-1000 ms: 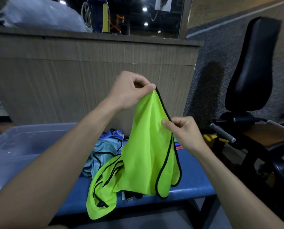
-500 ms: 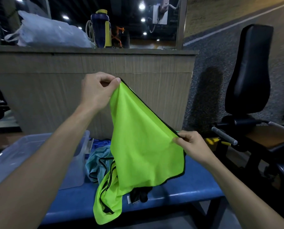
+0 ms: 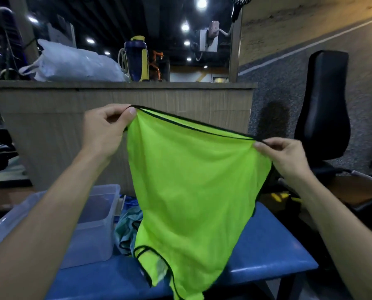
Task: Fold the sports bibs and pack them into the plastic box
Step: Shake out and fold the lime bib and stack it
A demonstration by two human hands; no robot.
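Both hands, left point(image 3: 104, 128) and right point(image 3: 282, 154), now pinch the bib point(image 3: 191, 180) stretched wide apart, so it is ready to fold.

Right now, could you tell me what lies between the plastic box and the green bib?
In the head view, a crumpled light-blue bib lies on the blue bench between the plastic box and the hanging green bib.
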